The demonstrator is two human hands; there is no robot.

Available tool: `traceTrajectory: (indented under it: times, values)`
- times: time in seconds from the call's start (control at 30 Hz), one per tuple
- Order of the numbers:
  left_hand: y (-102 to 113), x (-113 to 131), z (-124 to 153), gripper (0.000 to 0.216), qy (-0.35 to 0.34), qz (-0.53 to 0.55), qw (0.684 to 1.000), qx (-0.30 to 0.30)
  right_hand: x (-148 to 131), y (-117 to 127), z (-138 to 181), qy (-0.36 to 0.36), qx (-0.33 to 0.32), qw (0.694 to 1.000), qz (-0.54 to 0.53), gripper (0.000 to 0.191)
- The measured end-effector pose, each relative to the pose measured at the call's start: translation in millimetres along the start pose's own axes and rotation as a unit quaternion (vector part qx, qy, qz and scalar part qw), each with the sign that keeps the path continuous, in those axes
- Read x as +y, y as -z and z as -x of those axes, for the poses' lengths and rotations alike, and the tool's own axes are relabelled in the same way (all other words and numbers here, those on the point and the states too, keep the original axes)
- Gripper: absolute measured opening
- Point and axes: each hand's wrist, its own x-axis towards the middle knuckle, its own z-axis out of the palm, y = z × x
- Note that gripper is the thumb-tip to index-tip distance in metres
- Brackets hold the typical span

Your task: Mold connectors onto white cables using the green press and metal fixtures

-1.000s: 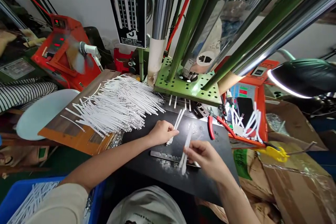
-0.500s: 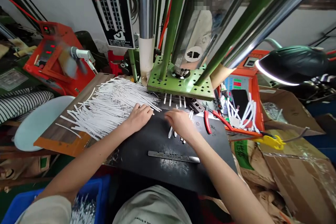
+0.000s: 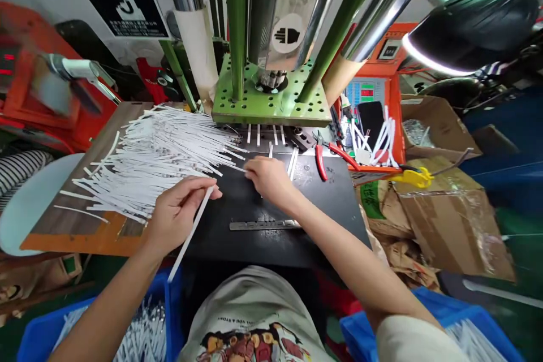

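My left hand [image 3: 180, 209] is closed in a pinch on the end of a flat white strip [image 3: 190, 235], which slants down toward me past the table's front edge. My right hand [image 3: 269, 178] is closed over the black plate [image 3: 326, 209], its fingertips at the end of another thin white strip that reaches out from the pile. That pile of white strips [image 3: 156, 153] spreads left of the plate. Beyond my right hand, a few strips [image 3: 292, 163] lie on the plate. More strip ends show below the press's green drilled plate [image 3: 271, 104]. A slotted metal bar [image 3: 258, 225] lies near me.
Red-handled pliers [image 3: 321, 162] lie right of my right hand. Beside them an orange control box [image 3: 396, 124] holds white pieces. A black lamp [image 3: 470, 28] hangs at the right. Blue bins [image 3: 172, 305] with strips stand low on both sides. Cardboard boxes [image 3: 462, 226] fill the right.
My left hand has come away from the pile toward me, with a white strip in it. My right hand has shifted to the pile's strip ends. The camera view has turned and tilted downward.
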Motion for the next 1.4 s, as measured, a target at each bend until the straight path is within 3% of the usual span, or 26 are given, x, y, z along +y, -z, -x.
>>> traceTrajectory:
  times: [0.07,0.17,0.23,0.37,0.53,0.8,0.9,1.03,1.1,1.23,1.33,1.4]
  values:
    - [-11.6,-7.0,13.7,0.019,0.012,0.028,1.000,0.006,14.6,4.0,41.1,-0.023,0.016,0.995,-0.091,0.008]
    - [-38.5,-17.2,31.3,0.016,-0.070,-0.022,0.997,-0.016,32.8,3.3,93.9,-0.049,0.030,0.956,-0.288,0.013]
    - [-57.5,-20.6,38.2,0.013,-0.114,-0.064,0.990,-0.046,39.9,-0.7,116.5,-0.043,0.034,0.941,-0.335,0.018]
    - [-85.8,-21.3,39.7,0.009,-0.093,-0.102,0.985,-0.103,42.3,-9.1,130.7,-0.025,0.057,0.968,-0.244,0.017]
    - [-95.5,-21.8,35.3,0.014,-0.053,-0.129,0.979,-0.150,40.9,-15.4,124.2,0.065,0.056,0.977,-0.197,0.025]
    - [-94.5,-21.6,51.8,0.018,-0.160,-0.188,0.957,-0.151,34.5,-33.3,135.0,0.130,0.076,0.985,-0.080,0.028]
    - [-89.0,-20.0,49.5,0.018,-0.174,-0.202,0.948,-0.175,34.3,-28.2,136.2,0.151,0.075,0.984,-0.060,0.029]
    - [-58.4,-19.6,14.1,0.016,-0.201,-0.263,0.898,-0.290,38.1,6.5,112.9,0.187,-0.100,0.973,-0.087,0.022]
    - [-38.0,-25.2,-12.0,0.020,-0.195,-0.370,0.867,-0.270,33.4,21.4,83.6,0.194,-0.143,0.968,-0.075,0.030]
    - [-10.4,-47.0,-55.8,0.018,-0.198,-0.513,0.806,-0.218,3.9,16.3,1.4,0.136,-0.065,0.986,0.068,0.024]
    - [-3.2,-58.6,-70.3,0.020,-0.216,-0.516,0.796,-0.231,-22.1,-3.0,-47.7,0.111,-0.054,0.985,0.118,0.024]
    - [-0.6,-57.7,-71.5,0.024,-0.229,-0.499,0.801,-0.237,-32.6,-11.3,-59.6,0.113,-0.053,0.984,0.127,0.024]
